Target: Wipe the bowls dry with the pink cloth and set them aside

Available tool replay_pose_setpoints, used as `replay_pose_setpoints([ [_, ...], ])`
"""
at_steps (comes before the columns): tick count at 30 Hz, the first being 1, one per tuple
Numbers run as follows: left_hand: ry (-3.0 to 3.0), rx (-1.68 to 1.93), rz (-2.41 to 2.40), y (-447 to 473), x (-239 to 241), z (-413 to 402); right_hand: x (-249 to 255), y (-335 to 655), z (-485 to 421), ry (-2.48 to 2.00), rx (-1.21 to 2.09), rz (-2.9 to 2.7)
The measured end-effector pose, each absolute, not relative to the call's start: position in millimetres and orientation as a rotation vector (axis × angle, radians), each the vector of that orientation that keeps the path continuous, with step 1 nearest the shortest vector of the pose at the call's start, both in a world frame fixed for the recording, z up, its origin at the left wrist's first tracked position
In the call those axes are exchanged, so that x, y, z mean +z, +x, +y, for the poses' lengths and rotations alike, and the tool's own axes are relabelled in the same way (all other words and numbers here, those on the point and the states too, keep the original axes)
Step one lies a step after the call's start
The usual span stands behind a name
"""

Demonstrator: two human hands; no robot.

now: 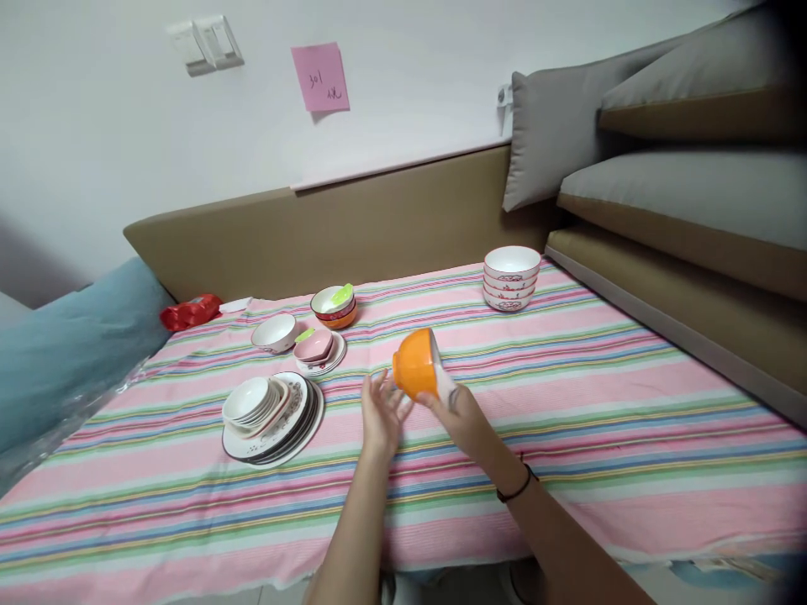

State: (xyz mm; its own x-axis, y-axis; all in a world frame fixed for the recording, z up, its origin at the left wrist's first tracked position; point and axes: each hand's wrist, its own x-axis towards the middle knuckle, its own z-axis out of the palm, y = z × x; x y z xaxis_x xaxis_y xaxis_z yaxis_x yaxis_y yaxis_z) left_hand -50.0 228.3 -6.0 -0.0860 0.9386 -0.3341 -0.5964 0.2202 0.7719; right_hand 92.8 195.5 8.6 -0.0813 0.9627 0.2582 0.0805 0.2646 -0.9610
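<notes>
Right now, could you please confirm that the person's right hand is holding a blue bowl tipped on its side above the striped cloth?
Not quite: the bowl is orange, not blue. The head view shows the right hand holding it tipped on its side above the striped cloth.

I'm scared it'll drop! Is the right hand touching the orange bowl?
Touching. The head view shows the right hand gripping the orange bowl by its rim.

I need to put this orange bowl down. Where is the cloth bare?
Bare: striped cloth right of the orange bowl in the right hand, up to the white bowl stack, and the near edge. Crowded: the left, around plate stack and pink dishes.
</notes>
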Motion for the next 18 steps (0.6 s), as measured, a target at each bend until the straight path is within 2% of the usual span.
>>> replay_pose_setpoints([
  [3, 0.212, 1.096, 0.772, -50, -12, 235, 1, 91, 196, -1.033, 0.572, -2.052],
  [5, 0.185, 1.147, 0.728, -47, -17, 240, -5, 82, 194, -1.069, 0.491, -2.23],
  [7, 0.22, 1.279, 0.758, -46, -21, 243, -11, 68, 190, -1.119, 0.621, -2.203],
  [9, 0.369, 1.385, 0.836, -49, -24, 245, -16, 57, 188, -1.13, 0.947, -1.97],
  [11, 0.645, 1.426, 0.943, -56, -23, 246, -17, 49, 188, -1.106, 1.33, -1.543],
  [13, 0.916, 1.428, 1.027, -64, -19, 244, -14, 47, 192, -0.994, 1.581, -1.039],
  [15, 1.069, 1.47, 1.046, -67, -13, 240, -8, 48, 198, -0.833, 1.651, -0.663],
  [18, 1.116, 1.544, 0.984, -62, -4, 234, 1, 55, 204, -0.738, 1.602, -0.475],
])
